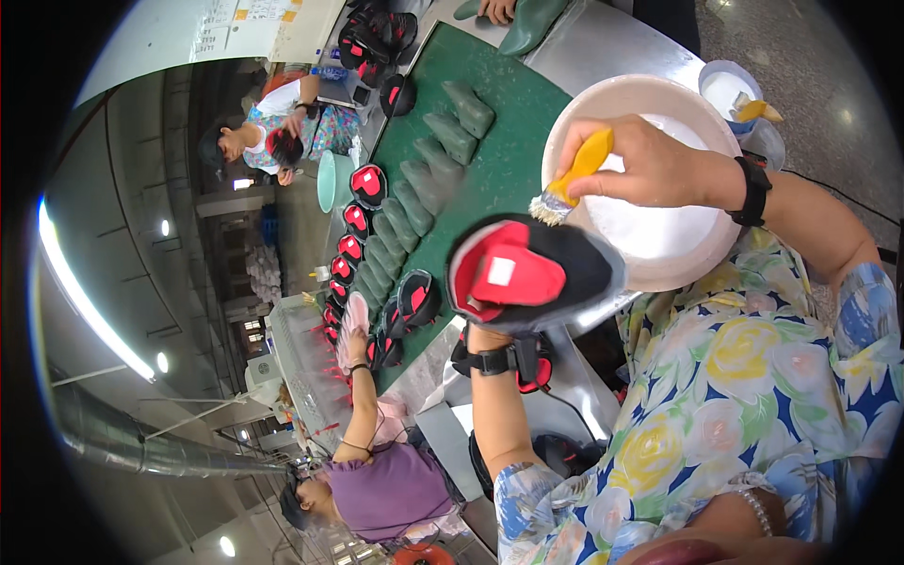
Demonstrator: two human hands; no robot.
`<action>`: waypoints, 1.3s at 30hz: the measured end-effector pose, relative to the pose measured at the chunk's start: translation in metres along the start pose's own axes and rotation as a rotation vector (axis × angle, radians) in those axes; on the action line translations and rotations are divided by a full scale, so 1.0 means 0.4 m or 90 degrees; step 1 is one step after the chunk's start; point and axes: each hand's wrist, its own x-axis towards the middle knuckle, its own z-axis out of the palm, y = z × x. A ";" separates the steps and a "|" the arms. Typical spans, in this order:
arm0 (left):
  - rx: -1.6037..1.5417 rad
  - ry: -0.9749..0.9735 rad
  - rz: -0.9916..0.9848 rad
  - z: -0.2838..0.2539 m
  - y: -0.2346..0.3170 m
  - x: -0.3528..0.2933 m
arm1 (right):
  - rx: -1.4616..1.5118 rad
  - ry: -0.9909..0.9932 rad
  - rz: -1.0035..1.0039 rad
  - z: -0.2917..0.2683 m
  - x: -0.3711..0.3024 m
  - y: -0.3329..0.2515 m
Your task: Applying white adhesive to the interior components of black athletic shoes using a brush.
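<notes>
My right hand (650,169) grips a brush by its yellow handle (591,162), and the pale bristles (549,208) point down toward the shoe. The hand is above a pale pink basin (607,92) that holds white liquid (650,231). My left hand (488,338) supports a black shoe upper (591,268) with a red lining and a small white label inside. Most of that hand is hidden beneath the shoe, whose outline is somewhat blurred. The bristles are close to the shoe's edge; I cannot tell whether they touch.
A green belt (513,122) carries a row of grey-green shoe lasts (414,207) and several black-and-red shoe uppers (417,297). One co-worker (391,490) reaches over the belt; another (282,118) works across it. A white cup (723,87) with another brush stands beyond the basin.
</notes>
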 end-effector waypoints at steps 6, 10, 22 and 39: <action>-0.314 -0.018 -0.165 0.135 0.010 -0.081 | 0.034 -0.128 -0.342 0.075 0.022 -0.014; -0.347 -0.004 -0.181 0.158 0.001 -0.088 | -0.037 -0.186 -0.390 0.098 0.045 -0.015; -0.366 -0.010 -0.236 0.066 -0.033 -0.093 | -0.189 -0.248 0.129 -0.021 0.044 -0.037; -0.392 -0.005 -0.310 0.008 -0.084 -0.111 | -0.123 -0.104 -0.105 0.009 0.053 -0.035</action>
